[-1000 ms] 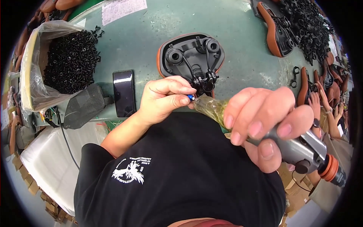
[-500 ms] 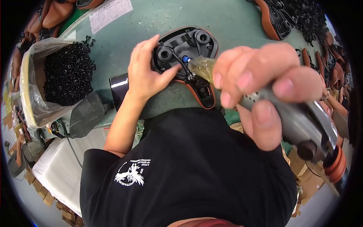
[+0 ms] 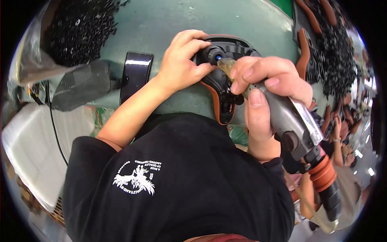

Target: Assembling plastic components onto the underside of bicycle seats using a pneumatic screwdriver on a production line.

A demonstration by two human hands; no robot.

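A bicycle saddle (image 3: 219, 84) lies underside up on the green table, its black base edged in orange-brown and its narrow nose toward me. My left hand (image 3: 183, 62) grips its left side, fingers over the far edge and thumb on the underside. My right hand (image 3: 274, 78) is wrapped round a grey power screwdriver (image 3: 288, 117) with an orange collar at its rear. Its blue bit tip (image 3: 219, 58) is at the saddle's left round fitting (image 3: 215, 51). Whether a screw sits under the tip, I cannot tell. My right hand hides the saddle's right side.
Left of the saddle lies a black phone (image 3: 137, 72), beside a dark mesh pouch (image 3: 82, 84). A heap of small black screws (image 3: 80, 32) fills a plastic-lined box at far left. More saddles (image 3: 308, 56) and black parts (image 3: 336, 52) crowd the right. Other people are at the right edge.
The screwdriver tip has shifted from the middle of the saddle's underside to its left round fitting. My left hand still holds the saddle. The whole view has turned somewhat.
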